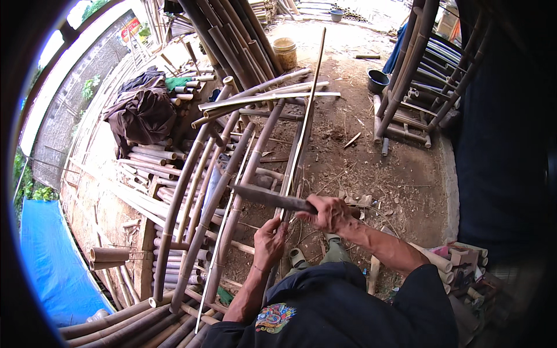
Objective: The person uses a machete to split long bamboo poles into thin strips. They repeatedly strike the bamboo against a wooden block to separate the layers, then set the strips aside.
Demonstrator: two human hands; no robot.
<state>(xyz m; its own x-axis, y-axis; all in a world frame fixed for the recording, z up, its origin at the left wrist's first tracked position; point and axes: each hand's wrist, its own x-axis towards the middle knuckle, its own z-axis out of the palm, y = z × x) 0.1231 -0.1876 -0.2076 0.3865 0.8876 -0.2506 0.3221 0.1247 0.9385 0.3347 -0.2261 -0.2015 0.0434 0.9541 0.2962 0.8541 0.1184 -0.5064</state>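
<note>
My right hand (326, 213) grips the handle of a machete (264, 196), whose broad dark blade points left. The blade lies across a long, thin bamboo strip (314, 81); I cannot tell how deep it sits, if it cuts in at all. Closed round the strip's near end, my left hand (270, 242) is just below the blade. The strip runs up and away past the bamboo frame (260, 153), which stands to the left of my hands. Several split bamboo pieces (272, 100) rest across the frame's far end.
Cut bamboo lengths (152, 155) are stacked at left, under a dark cloth (142, 116). A yellowish bucket (285, 53) stands beyond, near leaning poles (232, 52). At right are a black bucket (378, 81) and a bamboo rack (409, 104). A blue tarp (55, 261) lies lower left.
</note>
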